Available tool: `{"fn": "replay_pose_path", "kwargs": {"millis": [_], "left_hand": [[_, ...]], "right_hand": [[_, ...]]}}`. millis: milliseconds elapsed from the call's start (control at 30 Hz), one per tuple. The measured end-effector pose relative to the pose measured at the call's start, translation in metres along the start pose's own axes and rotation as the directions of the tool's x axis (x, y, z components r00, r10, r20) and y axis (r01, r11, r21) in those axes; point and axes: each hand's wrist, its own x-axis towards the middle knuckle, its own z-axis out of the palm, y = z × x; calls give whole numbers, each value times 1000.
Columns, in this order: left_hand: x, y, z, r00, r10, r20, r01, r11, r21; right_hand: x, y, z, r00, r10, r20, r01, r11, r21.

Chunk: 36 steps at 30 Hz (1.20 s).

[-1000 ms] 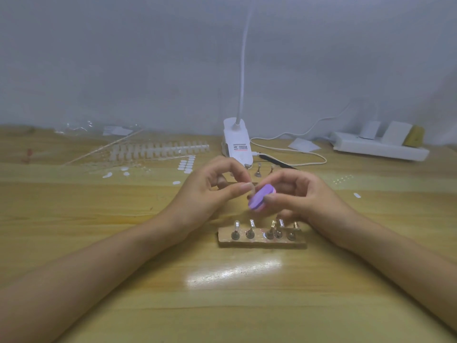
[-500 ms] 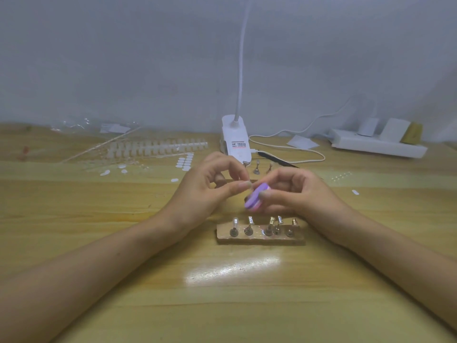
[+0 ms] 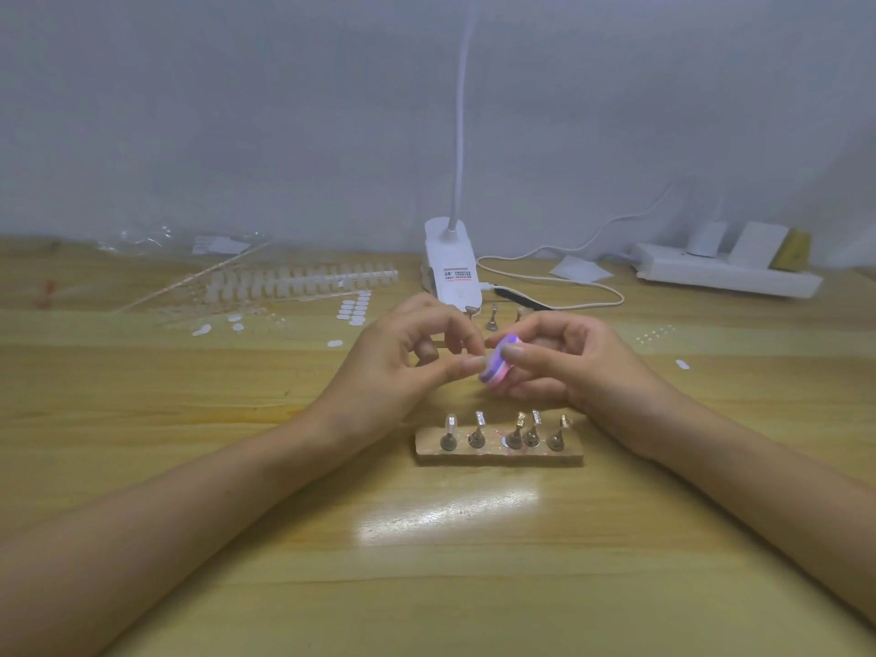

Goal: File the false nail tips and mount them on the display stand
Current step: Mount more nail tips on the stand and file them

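Buffer block (image 3: 497, 365), purple and pink, pinched by the right hand (image 3: 569, 367); left hand (image 3: 403, 367), at its 9 o'clock, pinches thumb to forefinger, contents indiscernible. Display stand (image 3: 498, 451) lies near, at 6 o'clock, apart from both hands.

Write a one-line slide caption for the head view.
Right hand holds a purple file block against the pinching left hand, above the stand on the table.
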Motion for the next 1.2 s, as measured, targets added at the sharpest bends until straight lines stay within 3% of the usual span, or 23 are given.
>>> {"fn": "replay_pose_path", "kwargs": {"millis": [100, 233, 367, 467, 600, 700, 833, 967, 1067, 1200], "left_hand": [[1, -1, 0, 1000, 14, -28, -14, 1000, 2], [2, -1, 0, 1000, 19, -8, -18, 998, 54], [2, -2, -1, 999, -22, -30, 22, 1000, -6], [2, -1, 0, 1000, -16, -15, 16, 1000, 10], [1, -1, -1, 1000, -10, -21, 10, 1000, -4], [2, 0, 0, 1000, 11, -8, -11, 1000, 28], [2, 0, -1, 1000, 0, -13, 0, 1000, 5], [2, 0, 0, 1000, 13, -10, -13, 999, 33], [2, 0, -1, 1000, 7, -5, -7, 1000, 14], [1, 0, 0, 1000, 9, -7, -9, 1000, 24]], "right_hand": [[-1, -2, 0, 1000, -10, 10, 10, 1000, 4], [-4, -1, 2, 997, 3, 82, 9, 990, -139], [-2, -2, 1, 999, -22, -33, 22, 1000, 7], [-4, -1, 4, 998, 10, 61, -1, 989, -148], [-2, -1, 2, 998, -31, -59, 30, 999, -10], [-4, 0, 4, 998, 6, 61, 4, 986, -166], [-2, 1, 1, 998, -30, -47, 29, 999, -28], [-4, 2, 3, 997, -13, 73, 24, 988, -152], [-2, 2, 0, 998, -52, -39, 51, 999, -13], [-2, 3, 1, 996, -23, 81, 35, 988, -150]]}}
